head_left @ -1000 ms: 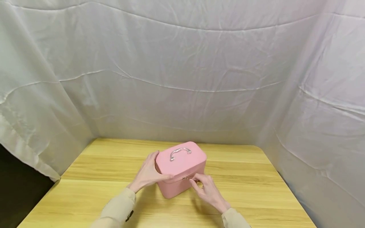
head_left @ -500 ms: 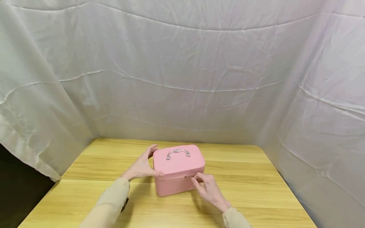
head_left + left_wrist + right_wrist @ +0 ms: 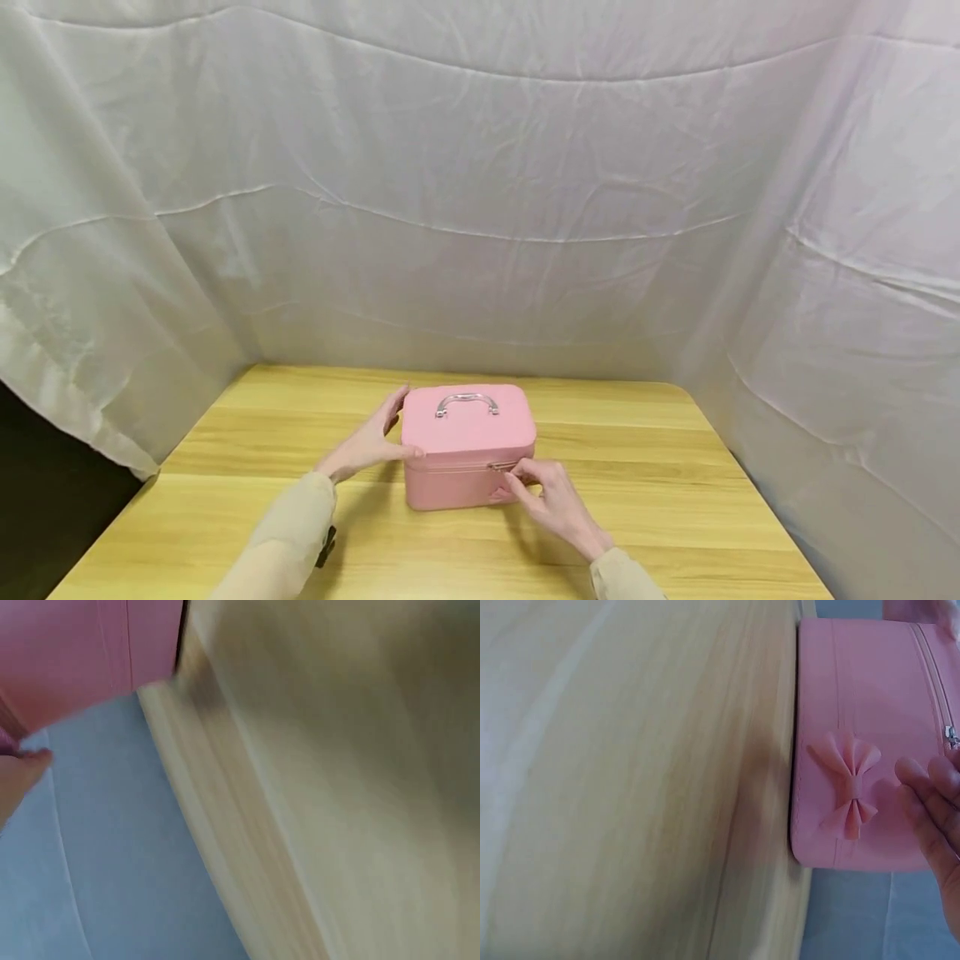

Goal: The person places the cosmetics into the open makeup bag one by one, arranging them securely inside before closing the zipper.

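A pink vanity case (image 3: 468, 437) with a silver top handle (image 3: 467, 399) stands upright on the table, its lid down. My left hand (image 3: 371, 440) holds its left end, thumb on the front edge and fingers round the far side. At the front right, my right hand (image 3: 553, 502) pinches the zipper pull (image 3: 502, 466); its fingertips partly hide the pull. The right wrist view shows the metal slider (image 3: 950, 735) on the zip line, and a pink bow (image 3: 853, 786) on the front. Only a fingertip (image 3: 30, 766) of my left hand shows in the left wrist view, beside the case.
The case rests on a light wooden table (image 3: 660, 467). Pale grey cloth (image 3: 480, 283) hangs behind the table and along both sides. A dark gap (image 3: 52, 500) shows at the lower left beyond the cloth.
The case has turned so that its front faces me more squarely, its left end swinging back. My left hand has shifted slightly left with it; my right hand stays at the zipper pull.
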Demonstrator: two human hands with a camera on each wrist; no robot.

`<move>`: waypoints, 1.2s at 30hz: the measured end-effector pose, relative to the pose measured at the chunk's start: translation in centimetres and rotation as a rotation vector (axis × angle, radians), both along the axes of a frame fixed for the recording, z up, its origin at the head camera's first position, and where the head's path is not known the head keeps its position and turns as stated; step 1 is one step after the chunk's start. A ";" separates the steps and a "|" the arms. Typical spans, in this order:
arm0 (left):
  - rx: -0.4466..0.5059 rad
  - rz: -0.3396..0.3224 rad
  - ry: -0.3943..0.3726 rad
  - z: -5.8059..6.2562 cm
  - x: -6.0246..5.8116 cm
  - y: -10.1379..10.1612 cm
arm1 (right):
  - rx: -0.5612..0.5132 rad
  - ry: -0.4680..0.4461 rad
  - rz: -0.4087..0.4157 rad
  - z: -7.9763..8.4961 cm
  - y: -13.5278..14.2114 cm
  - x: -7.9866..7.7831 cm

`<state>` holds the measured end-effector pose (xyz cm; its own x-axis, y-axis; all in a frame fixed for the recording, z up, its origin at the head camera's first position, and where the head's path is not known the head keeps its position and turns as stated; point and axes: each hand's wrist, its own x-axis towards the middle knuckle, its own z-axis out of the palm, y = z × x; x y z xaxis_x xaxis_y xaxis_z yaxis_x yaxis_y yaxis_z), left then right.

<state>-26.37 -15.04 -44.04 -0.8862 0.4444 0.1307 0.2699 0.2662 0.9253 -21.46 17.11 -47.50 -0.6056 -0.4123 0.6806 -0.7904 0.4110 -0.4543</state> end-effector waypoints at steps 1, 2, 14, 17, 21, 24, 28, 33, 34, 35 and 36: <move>-0.005 0.022 -0.010 -0.1 0.3 0.3 | 0.000 -0.002 0.010 0.0 0.0 0.0; -0.020 0.054 -0.016 -0.2 0.6 0.6 | -0.002 -0.003 0.018 0.0 0.0 0.0; -0.058 0.482 -0.030 -0.5 4.3 5.4 | -0.003 -0.053 0.005 -0.1 -0.1 0.2; -0.059 0.562 0.000 -0.3 4.7 6.4 | -0.008 -0.050 0.009 -0.2 -0.1 0.2; -0.072 0.642 0.007 -0.1 4.8 7.3 | -0.014 -0.032 0.020 -0.2 -0.2 0.3; -0.081 0.679 0.010 -0.1 4.8 7.7 | -0.017 -0.024 0.033 -0.4 -0.4 0.3; -0.096 0.696 0.025 -0.2 4.8 7.9 | -0.028 -0.032 0.041 -0.4 -0.5 0.3; -0.107 0.695 0.028 -0.1 4.7 8.0 | -0.044 -0.039 0.057 -0.5 -0.6 0.3; -0.108 0.695 0.028 -0.1 4.7 8.0 | -0.047 -0.041 0.064 -0.6 -0.6 0.2; -0.107 0.695 0.027 -0.1 4.7 8.0 | -0.048 -0.044 0.070 -0.6 -0.6 0.2; -0.106 0.692 0.028 -0.1 4.7 8.0 | -0.049 -0.050 0.071 -0.6 -0.7 0.2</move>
